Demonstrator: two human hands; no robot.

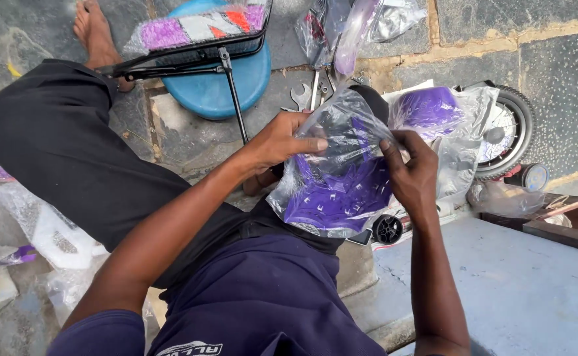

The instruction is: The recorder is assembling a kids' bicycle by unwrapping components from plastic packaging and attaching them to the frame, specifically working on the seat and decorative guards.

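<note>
A purple plastic part (342, 198) sits inside a clear plastic bag (342, 142) that I hold over my lap. My left hand (282, 140) pinches the bag's upper left side, thumb on top. On the right edge my right hand (411, 175) grips the same bag, fingers pressed into the plastic. A black piece shows at the bag's top, partly hidden by the crinkled film.
A small black-tyred wheel (510, 128) and another bagged purple part (431, 109) lie at the right. A blue round stool (213, 89), a black wire basket (196, 33) on a rod, spanners (302, 97) and more bags rest on the stone floor. A grey step (500, 283) lies lower right.
</note>
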